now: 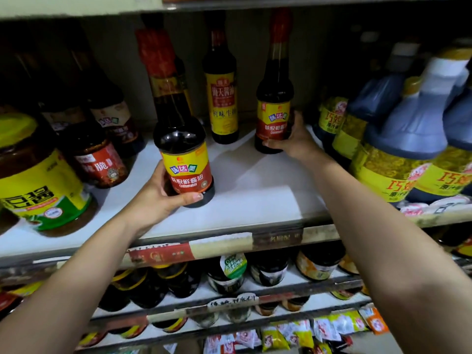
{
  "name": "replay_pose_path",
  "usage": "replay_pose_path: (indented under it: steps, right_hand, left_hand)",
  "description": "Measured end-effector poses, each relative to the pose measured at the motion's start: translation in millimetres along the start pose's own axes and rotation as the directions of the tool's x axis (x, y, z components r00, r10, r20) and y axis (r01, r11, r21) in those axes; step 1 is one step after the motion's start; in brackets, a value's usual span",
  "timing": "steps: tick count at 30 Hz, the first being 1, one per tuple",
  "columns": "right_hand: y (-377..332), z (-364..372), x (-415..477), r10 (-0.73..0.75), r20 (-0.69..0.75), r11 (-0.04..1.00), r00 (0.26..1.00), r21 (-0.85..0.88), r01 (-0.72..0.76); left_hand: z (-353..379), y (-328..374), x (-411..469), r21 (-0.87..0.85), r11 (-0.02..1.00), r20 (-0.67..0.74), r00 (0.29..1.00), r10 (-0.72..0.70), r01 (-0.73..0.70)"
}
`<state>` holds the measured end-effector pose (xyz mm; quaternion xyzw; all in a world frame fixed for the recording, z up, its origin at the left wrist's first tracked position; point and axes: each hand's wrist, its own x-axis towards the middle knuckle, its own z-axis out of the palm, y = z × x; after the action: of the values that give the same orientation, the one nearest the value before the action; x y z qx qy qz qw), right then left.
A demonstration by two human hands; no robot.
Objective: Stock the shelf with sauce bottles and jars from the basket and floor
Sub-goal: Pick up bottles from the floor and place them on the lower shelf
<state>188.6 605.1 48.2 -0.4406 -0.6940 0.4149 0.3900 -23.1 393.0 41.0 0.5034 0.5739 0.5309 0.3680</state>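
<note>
Two matching bottles of dark sauce are in hand over the white shelf [255, 200]. Each has a round dark body, a long neck sealed in red wrap, and a label that is yellow above and red below, with white characters.

The left hand [155, 198] has its fingers clamped round the base of the near bottle [182, 146], thumb across the front below the label. This bottle leans left, near the shelf's front edge; whether its base touches the shelf is hard to tell.

The right hand [293, 139] grips the far bottle [274, 98] from the right side and low down, fingers closed on it. It stands upright towards the back of the shelf, just beside a taller yellow-labelled bottle [221, 90].

Its cap is lost in shadow under the upper shelf. Jars [38, 180] at the left end and jugs [398, 139] at the right end are blurred, and the jugs are partly cut off by the picture's edge.
</note>
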Motion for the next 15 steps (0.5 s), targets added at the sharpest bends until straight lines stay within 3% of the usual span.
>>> replay_pose_path:
  steps: [15]
  right_hand:
    - [1.0, 5.2, 23.5, -0.003, -0.071, 0.993, 0.998, -0.116, -0.006]
  left_hand:
    - [-0.9, -1.4, -1.3, -0.028, 0.999, 0.025, 0.999, -0.026, 0.027]
